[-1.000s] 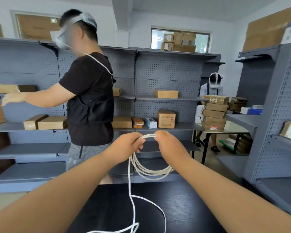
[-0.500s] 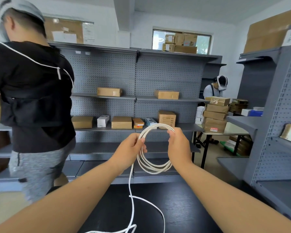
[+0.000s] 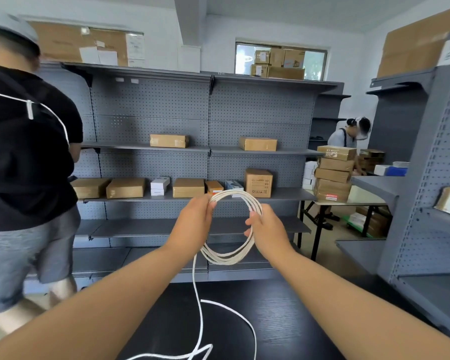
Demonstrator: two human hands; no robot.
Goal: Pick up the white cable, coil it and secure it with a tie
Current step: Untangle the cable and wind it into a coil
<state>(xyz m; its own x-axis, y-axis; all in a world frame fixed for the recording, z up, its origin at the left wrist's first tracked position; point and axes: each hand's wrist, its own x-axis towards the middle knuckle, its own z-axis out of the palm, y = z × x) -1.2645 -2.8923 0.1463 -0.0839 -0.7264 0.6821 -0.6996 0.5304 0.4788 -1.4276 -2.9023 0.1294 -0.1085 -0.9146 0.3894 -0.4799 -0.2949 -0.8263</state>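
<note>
both hands hold the cable (image 3: 226, 258) up over the table (image 3: 283, 323). the left hand (image 3: 195, 224) pinches the loops on one side and the right hand (image 3: 268, 235) curls round the other. if either grip slackens, the loops likely spring apart. the tail (image 3: 198, 294) trailing on the table could snag or kink. no tie in view.

I am in a stockroom or small warehouse. Grey metal shelving (image 3: 151, 105) with perforated back panels lines the far wall, and another unit (image 3: 431, 178) stands on my right. Brown cardboard boxes (image 3: 257, 144) sit along the shelves, and taped parcels (image 3: 334, 175) are stacked on a folding table (image 3: 366, 197) at far right. More cartons (image 3: 278, 63) are piled by the high window.
</note>
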